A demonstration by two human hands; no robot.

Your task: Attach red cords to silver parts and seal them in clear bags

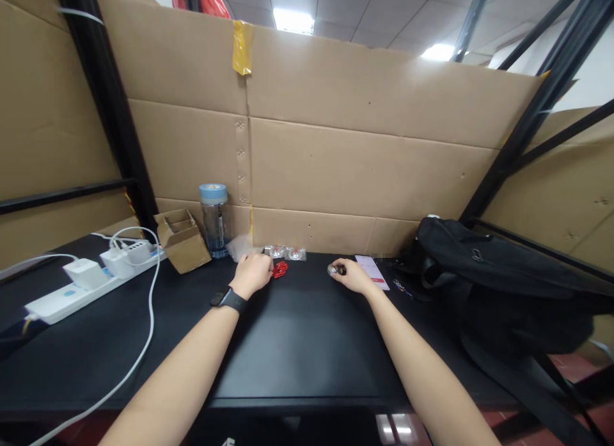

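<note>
My left hand [252,274] rests on the black table [297,343] with its fingers curled beside a small red coiled item [279,269]; it wears a black watch [228,299]. Whether the fingers grip the red item is hidden. My right hand [350,274] lies further right, fingers pinched round a small shiny grey object [332,270]. Just behind the left hand lie a few small clear packets [285,253] with red and silver bits inside.
A white power strip [81,287] with plugs and white cables sits at the left. A small open cardboard box [182,240] and a clear bottle with a blue lid [214,219] stand at the back. A white card [371,270] and a black backpack [484,273] lie right. Cardboard walls surround the table.
</note>
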